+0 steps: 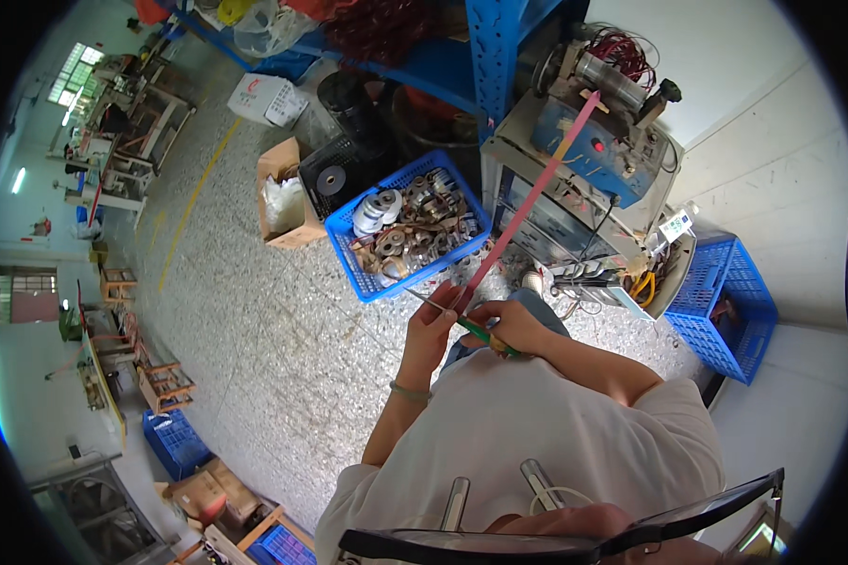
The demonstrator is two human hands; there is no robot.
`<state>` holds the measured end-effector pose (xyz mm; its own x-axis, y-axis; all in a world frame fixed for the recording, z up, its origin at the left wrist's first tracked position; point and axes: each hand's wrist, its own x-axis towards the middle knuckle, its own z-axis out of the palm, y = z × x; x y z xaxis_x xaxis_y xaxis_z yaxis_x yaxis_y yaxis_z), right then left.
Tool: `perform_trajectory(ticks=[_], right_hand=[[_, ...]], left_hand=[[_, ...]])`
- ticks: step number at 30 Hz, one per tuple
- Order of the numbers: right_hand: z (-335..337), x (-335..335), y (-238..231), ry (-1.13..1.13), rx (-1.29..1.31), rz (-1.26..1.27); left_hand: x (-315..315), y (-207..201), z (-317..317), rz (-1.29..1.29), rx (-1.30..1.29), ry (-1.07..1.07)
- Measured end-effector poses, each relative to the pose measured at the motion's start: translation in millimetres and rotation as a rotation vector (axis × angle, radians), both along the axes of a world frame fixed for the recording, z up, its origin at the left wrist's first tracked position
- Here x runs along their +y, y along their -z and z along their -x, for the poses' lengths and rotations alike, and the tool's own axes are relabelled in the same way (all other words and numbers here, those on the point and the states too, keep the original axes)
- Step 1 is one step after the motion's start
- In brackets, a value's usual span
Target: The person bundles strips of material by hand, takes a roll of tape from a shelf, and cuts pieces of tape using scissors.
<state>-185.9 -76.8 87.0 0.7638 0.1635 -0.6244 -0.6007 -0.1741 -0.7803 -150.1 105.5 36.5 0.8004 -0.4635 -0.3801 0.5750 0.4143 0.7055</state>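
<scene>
In front of my body, my right hand (518, 328) is closed around the green handle (481, 332) of a slim tool that looks like a screwdriver. Its thin metal shaft points left, past my left hand (432, 325). The fingers of that hand are pinched near the shaft and the lower end of a long pink strap (532, 202). Exactly how the shaft and strap meet is hidden by my fingers. From there the strap runs up, pulled straight, to a blue machine (598, 151) with a roller and a lit red button.
A blue plastic basket (360, 282) full of metal parts and tape rolls sits on the floor beyond my hands. Beside it stands an open cardboard box (301, 231). The machine rests on a metal cabinet (528, 226); another blue crate (716, 325) is at the right.
</scene>
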Motion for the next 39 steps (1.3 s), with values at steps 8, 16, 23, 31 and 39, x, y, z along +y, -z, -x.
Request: perform_trajectory(ticks=[8, 16, 23, 31, 39], right_hand=[[43.5, -98.3, 14.7, -0.191, -0.153, 0.137], [-29.2, -224.7, -25.7, 0.158, 0.066, 0.257], [-82.8, -248.2, -23.4, 0.118, -0.136, 0.253], [-71.6, -186.4, -31.0, 0.276, -0.327, 0.149], [-31.2, -22.1, -18.8, 0.067, -0.366, 0.402]], left_hand=[[17.9, -12.5, -21.4, 0.074, -0.028, -0.096], [20.6, -33.1, -27.8, 0.053, -0.087, -0.038], [16.2, -35.6, -24.4, -0.01, -0.075, 0.006], [11.1, -34.7, -28.5, 0.191, 0.164, -0.234], [-36.1, -13.9, -26.1, 0.326, 0.267, -0.272]])
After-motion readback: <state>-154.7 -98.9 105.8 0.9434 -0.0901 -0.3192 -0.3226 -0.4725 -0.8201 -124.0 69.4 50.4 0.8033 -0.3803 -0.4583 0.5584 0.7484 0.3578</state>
